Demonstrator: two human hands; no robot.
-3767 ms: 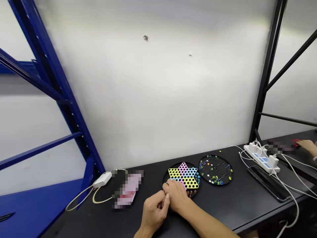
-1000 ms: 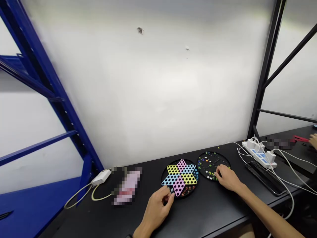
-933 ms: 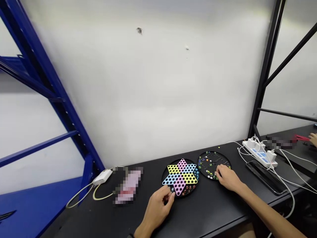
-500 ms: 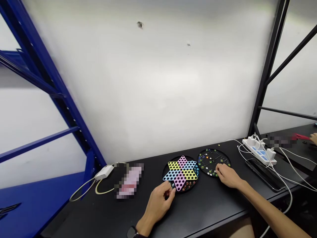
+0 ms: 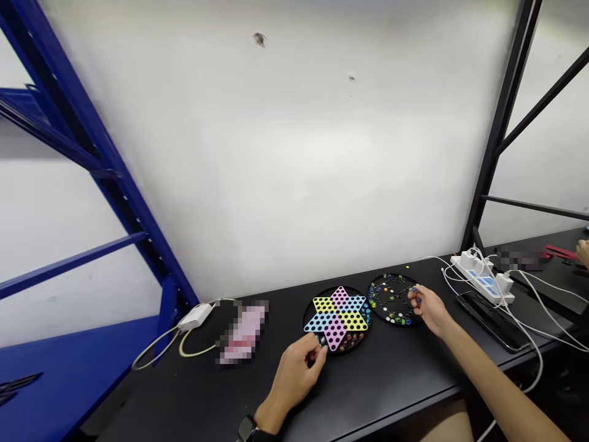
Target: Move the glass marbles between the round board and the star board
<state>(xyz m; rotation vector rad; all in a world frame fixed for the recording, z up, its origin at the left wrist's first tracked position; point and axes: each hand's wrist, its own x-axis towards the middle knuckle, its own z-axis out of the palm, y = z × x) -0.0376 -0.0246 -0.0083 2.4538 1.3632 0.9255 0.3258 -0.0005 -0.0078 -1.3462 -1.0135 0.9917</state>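
A round black board with a star of yellow, pink and blue perforated panels (image 5: 339, 314) lies on the black table (image 5: 396, 374). My left hand (image 5: 298, 369) rests at its near left edge, fingers curled and pinched at the rim; what they hold is too small to see. To the right sits a round black tray (image 5: 394, 298) holding several coloured marbles. My right hand (image 5: 429, 307) hovers at that tray's right rim, fingertips pinched together, apparently on a small marble.
A white power strip (image 5: 481, 281) with plugs and trailing white cables lies at the right, a dark phone (image 5: 493, 313) beside it. A white adapter (image 5: 196, 316) with its cable and a blurred pink item (image 5: 243, 331) lie left. Blue shelving (image 5: 92, 166) stands left; another person's hand (image 5: 583, 250) is far right.
My right hand went from the star board to the marble tray, then rose to its right rim with fingers pinched. My left hand stayed at the star board's edge.
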